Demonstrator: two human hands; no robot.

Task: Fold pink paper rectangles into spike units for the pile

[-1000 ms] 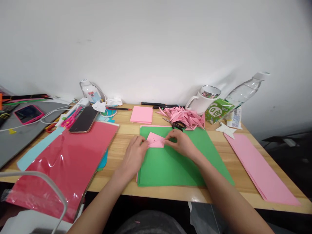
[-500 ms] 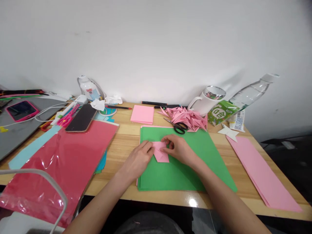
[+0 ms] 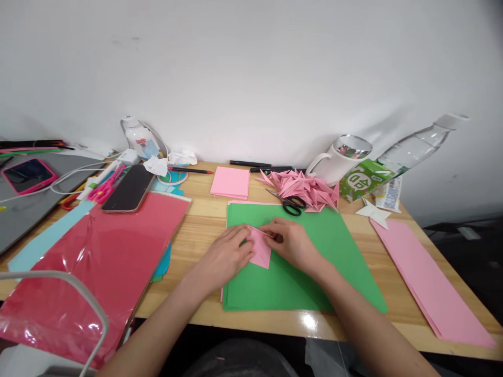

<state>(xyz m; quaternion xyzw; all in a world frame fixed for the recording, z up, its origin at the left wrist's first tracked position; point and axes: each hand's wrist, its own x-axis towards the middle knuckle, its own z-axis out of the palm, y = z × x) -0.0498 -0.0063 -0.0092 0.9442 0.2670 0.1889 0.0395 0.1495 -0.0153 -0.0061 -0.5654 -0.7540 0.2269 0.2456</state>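
A small piece of folded pink paper (image 3: 260, 252) lies on a stack of green sheets (image 3: 298, 283), between my two hands. My left hand (image 3: 229, 255) is on its left side, the fingers closed over that edge. On the right, my right hand (image 3: 290, 242) pinches the paper's upper right edge between thumb and fingers. Part of the paper is hidden under the fingers. Just beyond the hands, black-handled scissors (image 3: 293, 204) rest at the green stack's far edge, beside a heap of folded pink paper pieces (image 3: 310, 189).
Square pink sheets (image 3: 231, 182) lie at the back, near several pens (image 3: 251, 163). A white mug (image 3: 338, 159), a green carton (image 3: 363, 179) and a leaning water bottle (image 3: 424, 144) stand right. Long pink sheets (image 3: 428, 283) lie far right. A red sheet pack (image 3: 106, 267) and phone (image 3: 129, 188) lie left.
The folded pink paper has turned, and one corner now points down toward me. My left hand has shifted slightly over it. The view has moved a little.
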